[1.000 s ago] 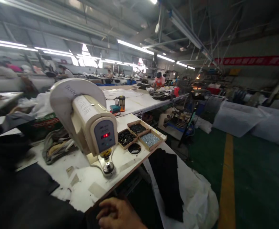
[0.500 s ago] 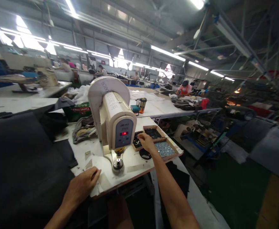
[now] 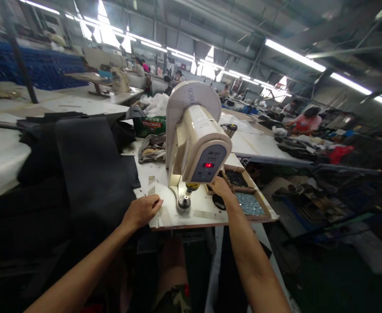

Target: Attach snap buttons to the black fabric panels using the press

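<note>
My left hand (image 3: 143,211) rests at the near left edge of the white worktable (image 3: 199,221), its fingers curled closed; whatever is inside them is hidden. A cream press machine (image 3: 194,143) with a red digital display stands in front of me, above a round metal die (image 3: 184,202). My right hand (image 3: 220,187) reaches to the right of the machine head, by a small box of dark parts. Its fingertips are hidden behind the machine head. Close to my right wrist are a black round disc (image 3: 219,201) and a wooden tray (image 3: 269,214) of small silvery-blue pieces (image 3: 250,203).
Dark fabric (image 3: 89,174) is heaped on the left, touching the table. Behind the machine sit a green carton (image 3: 149,126) and a grey cloth bundle (image 3: 152,148). A co-worker in a red apron (image 3: 305,123) stands at the long table on the right.
The view has turned left and tilted down, so the machine appears farther right and higher. My right fingers, seen pinched over the dark parts before, are now hidden behind the machine head. My left hand stays closed.
</note>
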The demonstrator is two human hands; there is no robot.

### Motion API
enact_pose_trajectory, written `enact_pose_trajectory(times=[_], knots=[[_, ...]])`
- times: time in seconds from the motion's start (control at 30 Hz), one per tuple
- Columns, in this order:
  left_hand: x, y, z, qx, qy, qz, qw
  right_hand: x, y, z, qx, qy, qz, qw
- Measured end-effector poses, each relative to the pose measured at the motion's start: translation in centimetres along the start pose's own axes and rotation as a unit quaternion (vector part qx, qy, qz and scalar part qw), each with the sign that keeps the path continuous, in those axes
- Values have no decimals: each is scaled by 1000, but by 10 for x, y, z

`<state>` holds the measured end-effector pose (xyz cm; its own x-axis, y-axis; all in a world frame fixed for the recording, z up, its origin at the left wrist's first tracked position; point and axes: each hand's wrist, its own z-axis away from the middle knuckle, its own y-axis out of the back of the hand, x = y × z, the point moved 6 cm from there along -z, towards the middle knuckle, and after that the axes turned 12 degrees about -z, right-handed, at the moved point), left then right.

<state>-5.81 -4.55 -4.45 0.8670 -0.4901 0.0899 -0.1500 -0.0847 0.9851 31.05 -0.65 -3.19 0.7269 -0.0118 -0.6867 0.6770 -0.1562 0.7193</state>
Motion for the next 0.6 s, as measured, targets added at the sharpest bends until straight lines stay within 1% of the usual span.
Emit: enact_pose_trajectory(times=[0.1,0.23,0.33,0.43,0.47,0.53,0.57,0.6], knots=[[0,1,1,4,2,8,1000,-1,0,1,11,0,8,1000],[0,2,0,7,4,15,1000,-6,2,5,44,-2,-17,999],[-1,2,0,6,7,26,1000,-12,11,12,99,-1,-54,994],[-2,2,1,14,10,40,999,-22,15,28,156,3,-95,983],[-3,2,2,17,11,44,999,-27,12,36,165,7,-117,979],[-3,3,3,26,10,47,999,-37,-3,57,155,8,-220,963],[-3,4,3,29,10,47,998,-42,-15,68,139,1,-293,946],[-3,4,3,31,9,46,998,-48,-29,80,119,-11,-367,923]])
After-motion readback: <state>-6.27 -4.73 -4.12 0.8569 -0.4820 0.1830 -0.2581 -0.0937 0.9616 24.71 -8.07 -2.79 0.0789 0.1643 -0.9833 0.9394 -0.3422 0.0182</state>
